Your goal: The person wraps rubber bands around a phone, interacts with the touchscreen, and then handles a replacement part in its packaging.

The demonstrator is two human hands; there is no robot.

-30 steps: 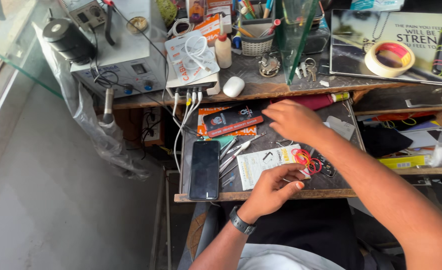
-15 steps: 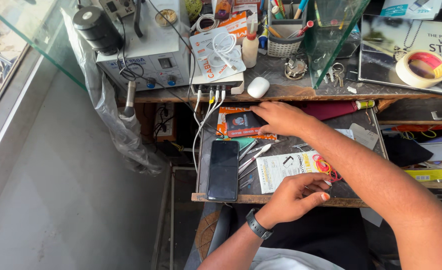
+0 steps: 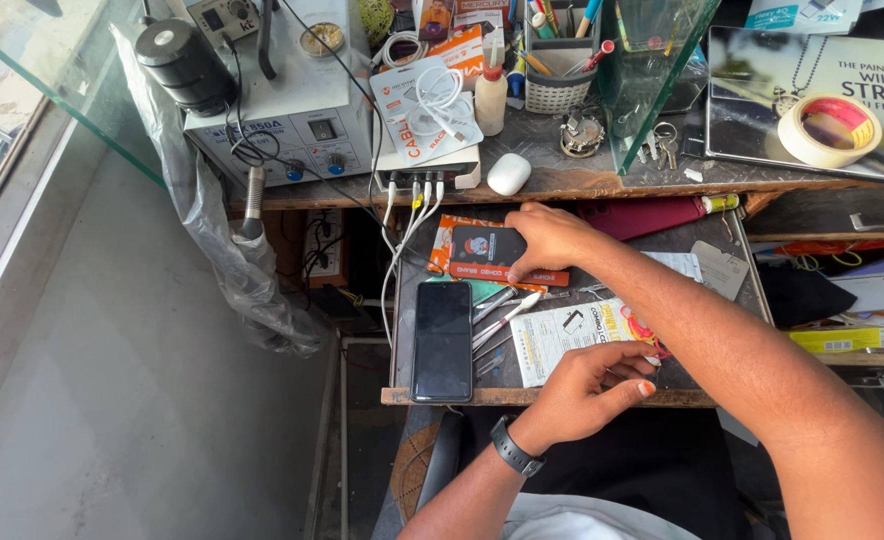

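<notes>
While stretched forward across the dark, cluttered table (image 3: 682,375), right hand (image 3: 552,238) with fingers spread, fingertips pressing on small dark rectangular card with orange print (image 3: 487,245), not closed round it. Card flat on orange packets (image 3: 442,262), just below white charging block with white cables (image 3: 427,178). Left hand (image 3: 587,385), black watch at wrist, loosely curled, holding nothing, resting on white printed paper sheet (image 3: 562,335) near front edge of table. Black smartphone (image 3: 443,340) face up, screen dark, left of sheet, apart from both hands. Thin metal tweezers and tools (image 3: 502,315) between phone and sheet. White oval mouse (image 3: 508,174) on shelf above; roll of cream tape (image 3: 829,130) far right.
</notes>
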